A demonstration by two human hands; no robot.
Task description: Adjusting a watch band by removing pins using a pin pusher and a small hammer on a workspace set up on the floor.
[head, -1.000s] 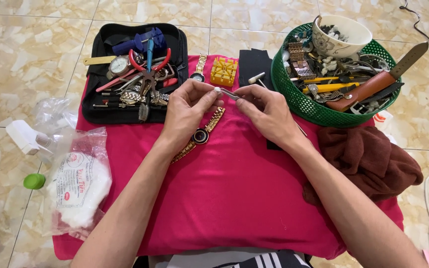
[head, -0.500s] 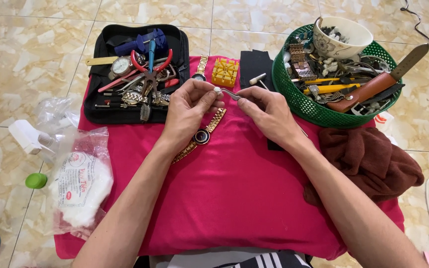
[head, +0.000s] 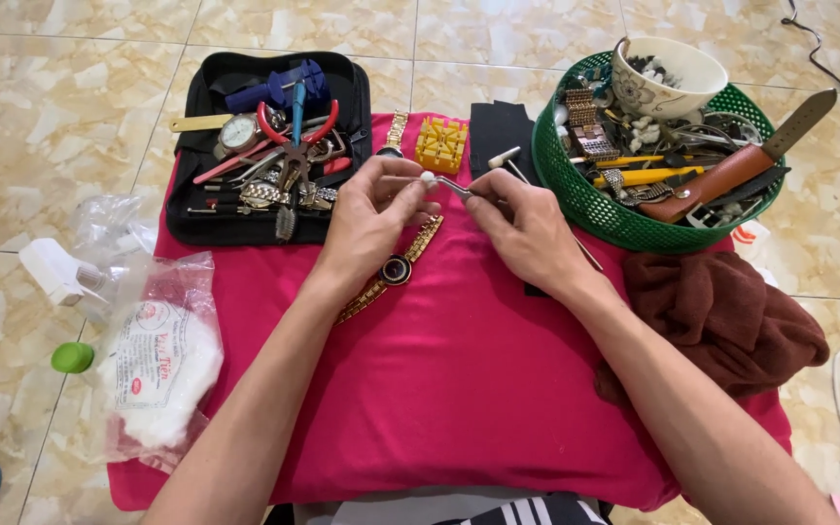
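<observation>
Hardly anything has moved since the earlier picture: both hands stay close together over the pink cloth [head: 459, 389], and the white bit has only crept a little toward the fingertips.

Left hand [head: 373, 219] pinches a small white cotton ball [head: 429, 179] between thumb and finger, a tight little hold. Right hand [head: 527, 233] is closed around thin metal tweezers [head: 454, 187], and their tip touches the cotton ball.

Gold watch [head: 398, 268] lies on the cloth just under the left hand, not held by anyone.

It looks like the step now is getting the cotton onto the tweezers. Next, I think the tweezers need to squeeze the cotton firmly so the left fingers can let go without it dropping.

Behind sit 1 black tool case [head: 208, 209], 1 yellow block [head: 440, 144] and 1 green basket [head: 576, 199] of tools. To the left lies a bag of cotton [head: 162, 360], and to the right a brown towel [head: 731, 316].
</observation>
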